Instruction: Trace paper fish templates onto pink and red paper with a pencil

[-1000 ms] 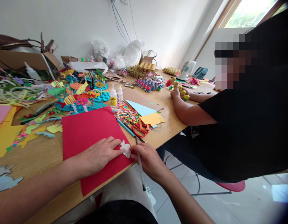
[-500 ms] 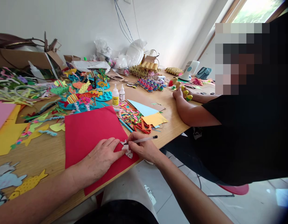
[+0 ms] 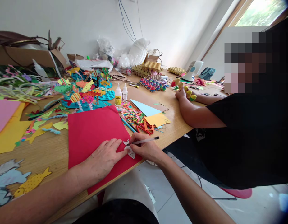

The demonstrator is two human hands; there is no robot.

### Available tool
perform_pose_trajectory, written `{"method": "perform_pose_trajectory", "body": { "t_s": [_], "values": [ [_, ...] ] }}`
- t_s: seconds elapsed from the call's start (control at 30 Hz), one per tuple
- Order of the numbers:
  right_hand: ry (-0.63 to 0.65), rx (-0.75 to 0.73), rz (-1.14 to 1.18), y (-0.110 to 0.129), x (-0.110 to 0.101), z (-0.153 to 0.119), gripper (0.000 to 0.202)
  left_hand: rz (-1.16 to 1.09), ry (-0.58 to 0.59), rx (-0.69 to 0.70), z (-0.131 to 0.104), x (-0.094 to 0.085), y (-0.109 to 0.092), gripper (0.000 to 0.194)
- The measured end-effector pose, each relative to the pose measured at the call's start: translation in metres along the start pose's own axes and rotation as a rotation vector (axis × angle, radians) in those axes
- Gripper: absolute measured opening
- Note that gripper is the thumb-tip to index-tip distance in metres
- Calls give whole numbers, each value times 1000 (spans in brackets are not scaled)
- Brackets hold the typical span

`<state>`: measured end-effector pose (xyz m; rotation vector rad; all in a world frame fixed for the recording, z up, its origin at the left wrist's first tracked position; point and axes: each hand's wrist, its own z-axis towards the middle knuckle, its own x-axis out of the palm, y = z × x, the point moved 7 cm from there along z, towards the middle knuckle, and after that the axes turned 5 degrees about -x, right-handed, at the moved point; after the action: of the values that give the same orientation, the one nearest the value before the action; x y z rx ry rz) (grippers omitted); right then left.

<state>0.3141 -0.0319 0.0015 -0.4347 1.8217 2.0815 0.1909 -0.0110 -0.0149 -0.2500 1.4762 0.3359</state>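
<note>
A red sheet of paper (image 3: 92,130) lies at the front edge of the table, with a small white paper fish (image 3: 132,154) on its right side. My left hand (image 3: 104,160) rests flat on the sheet, fingers stretched out, its thumb against the fish. Between the thumb and fingers of my right hand (image 3: 146,149) is a pen (image 3: 150,140), its dark-capped end pointing right. The pen's tip is at the fish's tail end; my fingers partly hide the fish, and I cannot make out any line on the red paper.
Red-handled scissors (image 3: 145,127) and paper scraps lie beyond my right hand. Two glue bottles (image 3: 118,95) stand behind the sheet. Colourful fish models (image 3: 85,93) fill the back left; a yellow paper fish (image 3: 33,182) lies front left. Another person's hands (image 3: 181,93) hold yellow pieces at right.
The view has shifted slightly, so the scene sits a little further right. Both hands keep nearly the same places on the fish, and the pen is still held at its tail end.
</note>
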Motion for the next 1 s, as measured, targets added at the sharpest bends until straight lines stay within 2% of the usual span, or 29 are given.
{"method": "perform_pose_trajectory", "body": {
  "t_s": [0.27, 0.53, 1.0],
  "values": [
    [-20, -17, -19, -3, 0, 0, 10, -5, -16, 10, -1, 6, 2, 38],
    [-9, -24, -37, -1, 0, 1, 10, 11, 7, 2, -1, 3, 0, 41],
    [-3, -14, -62, 4, 3, 7, 11, -15, -18, -4, -1, 1, -1, 40]
  ]
}}
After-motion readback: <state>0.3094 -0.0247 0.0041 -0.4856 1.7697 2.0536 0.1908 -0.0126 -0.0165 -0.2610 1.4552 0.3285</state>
